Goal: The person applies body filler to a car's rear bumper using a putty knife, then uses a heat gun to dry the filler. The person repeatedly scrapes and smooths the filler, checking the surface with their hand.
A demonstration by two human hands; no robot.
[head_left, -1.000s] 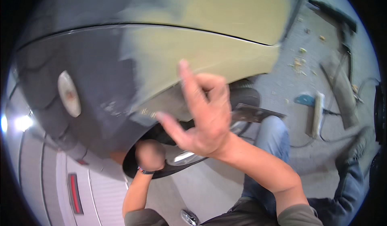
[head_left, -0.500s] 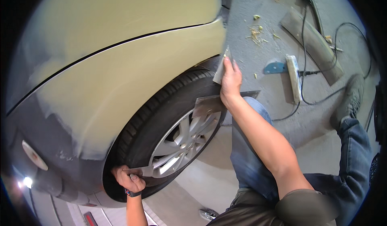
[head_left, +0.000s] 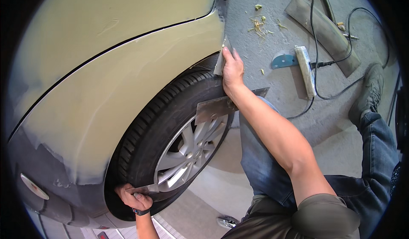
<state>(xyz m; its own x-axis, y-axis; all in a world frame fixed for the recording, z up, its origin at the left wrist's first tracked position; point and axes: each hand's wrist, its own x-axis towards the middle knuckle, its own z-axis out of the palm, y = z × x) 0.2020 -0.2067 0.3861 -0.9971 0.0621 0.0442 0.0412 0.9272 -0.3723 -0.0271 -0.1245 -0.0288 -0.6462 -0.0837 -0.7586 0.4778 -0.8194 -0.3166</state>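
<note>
My right hand (head_left: 233, 68) grips a thin, pale spreader blade (head_left: 220, 60), its edge close to the rear end of the car's fender (head_left: 128, 68), above the tyre (head_left: 170, 100). Yellowish filler coats the fender, with smeared borders over dark grey paint at the front. Under my right forearm, a wide metal plate (head_left: 213, 109) lies across the tyre and wheel side near my knee; its support is partly hidden. My left hand (head_left: 136, 199), wearing a dark wristband, is closed on a metal scraper (head_left: 146, 189) at the lower front of the wheel arch.
On the floor at right are a white power strip (head_left: 304, 70), a blue perforated sheet (head_left: 284, 61), a long grey board (head_left: 326, 34) and looping black cable (head_left: 313, 43). Yellowish scraps (head_left: 259, 26) lie near the car. My shoe (head_left: 368, 89) stands at far right.
The whole view has shifted, moving the floor things left and up in the picture. Both hands keep their blades, and their places by the wheel arch look nearly the same.
</note>
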